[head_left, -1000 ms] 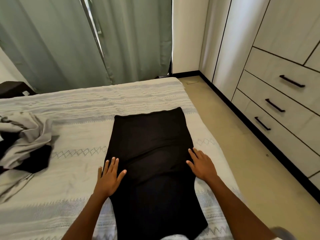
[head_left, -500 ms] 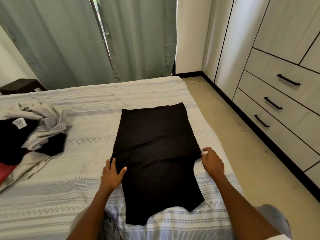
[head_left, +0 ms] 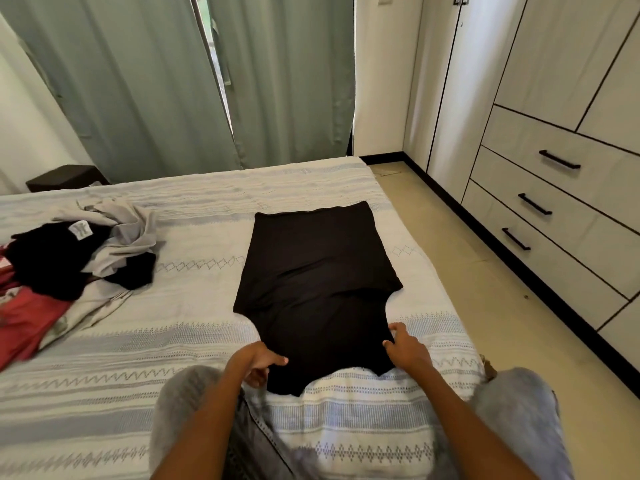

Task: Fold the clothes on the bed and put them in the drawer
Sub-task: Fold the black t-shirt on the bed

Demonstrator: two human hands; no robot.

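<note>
Gripping black garment near edge on bed: left hand, right hand, fingers pinching cloth.

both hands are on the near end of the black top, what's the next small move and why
Probably lift that near end and fold it away over the far half. The left hand and right hand each pinch a near edge, and the black top lies flat and narrow.

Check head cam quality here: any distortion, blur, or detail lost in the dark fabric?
Head view: wide-angle bowing bends the wardrobe lines and curtains; daylight glows through the curtain gap; the black garment reads almost flat black, folds faint; slight motion blur on the left hand, right hand and frame bottom.
</note>
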